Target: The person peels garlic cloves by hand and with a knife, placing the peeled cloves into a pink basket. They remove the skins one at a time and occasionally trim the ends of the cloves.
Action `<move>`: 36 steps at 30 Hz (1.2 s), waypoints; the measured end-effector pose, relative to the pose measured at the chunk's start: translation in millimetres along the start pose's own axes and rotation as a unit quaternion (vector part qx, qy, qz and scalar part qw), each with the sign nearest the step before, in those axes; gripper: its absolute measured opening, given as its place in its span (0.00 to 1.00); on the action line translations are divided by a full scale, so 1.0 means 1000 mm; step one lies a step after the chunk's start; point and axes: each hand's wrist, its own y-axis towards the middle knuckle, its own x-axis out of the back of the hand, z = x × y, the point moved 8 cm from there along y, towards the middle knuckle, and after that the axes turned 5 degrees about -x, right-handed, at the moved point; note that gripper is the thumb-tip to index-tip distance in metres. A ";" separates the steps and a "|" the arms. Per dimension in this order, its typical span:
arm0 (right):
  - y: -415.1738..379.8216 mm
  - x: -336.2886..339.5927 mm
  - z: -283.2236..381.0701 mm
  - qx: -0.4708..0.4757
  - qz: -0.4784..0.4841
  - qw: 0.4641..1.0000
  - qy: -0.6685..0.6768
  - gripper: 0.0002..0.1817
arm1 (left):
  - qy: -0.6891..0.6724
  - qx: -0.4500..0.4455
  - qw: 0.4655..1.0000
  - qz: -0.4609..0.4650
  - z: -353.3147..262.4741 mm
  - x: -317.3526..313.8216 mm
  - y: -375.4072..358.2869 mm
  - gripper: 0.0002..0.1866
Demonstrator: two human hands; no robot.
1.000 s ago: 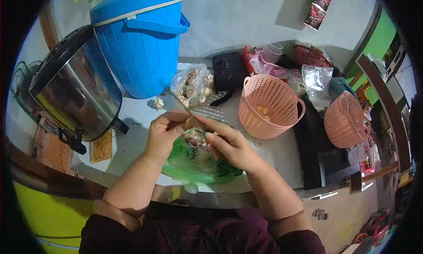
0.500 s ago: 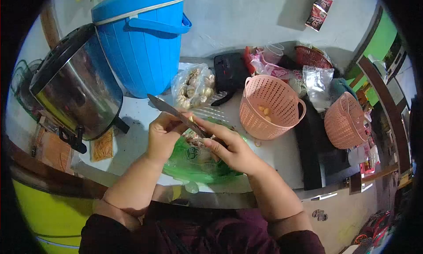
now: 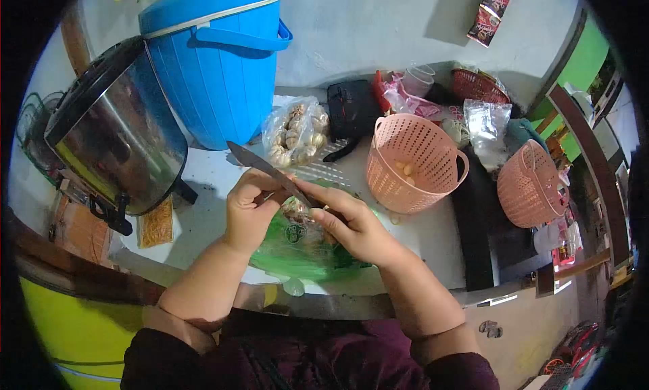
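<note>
A person's right hand clamps its fingers on a knife above a green plastic bag on a table; the left hand curls beside the blade, its grasp hidden. Pale cloves lie in a pink basket.

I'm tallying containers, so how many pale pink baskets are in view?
2: the first basket stands beyond the right hand, to its right; the second basket is farther right. Any behind other things would be hidden.

Knife — broadside now, edge-on earlier
</note>
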 end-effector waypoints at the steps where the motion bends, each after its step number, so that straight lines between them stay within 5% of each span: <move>1: 0.000 0.001 0.000 0.005 -0.005 1.000 -0.003 0.25 | 0.020 -0.025 0.999 0.009 -0.003 -0.001 0.000 0.14; 14: 0.000 0.009 -0.025 -0.097 -0.023 0.985 0.143 0.26 | -0.046 0.023 0.999 -0.016 0.004 -0.001 0.004 0.09; 21: -0.004 0.005 -0.018 -0.083 0.001 0.990 0.110 0.26 | -0.071 0.046 0.996 -0.007 0.004 -0.004 0.001 0.13; 24: -0.001 0.001 -0.007 -0.003 0.005 0.999 0.038 0.27 | -0.063 0.012 0.998 0.019 0.000 -0.005 0.001 0.16; 29: -0.002 0.001 -0.005 -0.055 0.021 0.998 0.019 0.26 | 0.018 -0.007 1.000 0.002 -0.002 -0.003 0.000 0.15; 36: -0.001 0.000 -0.002 0.042 0.007 0.999 -0.032 0.26 | 0.036 0.007 0.999 -0.025 0.001 0.002 -0.002 0.13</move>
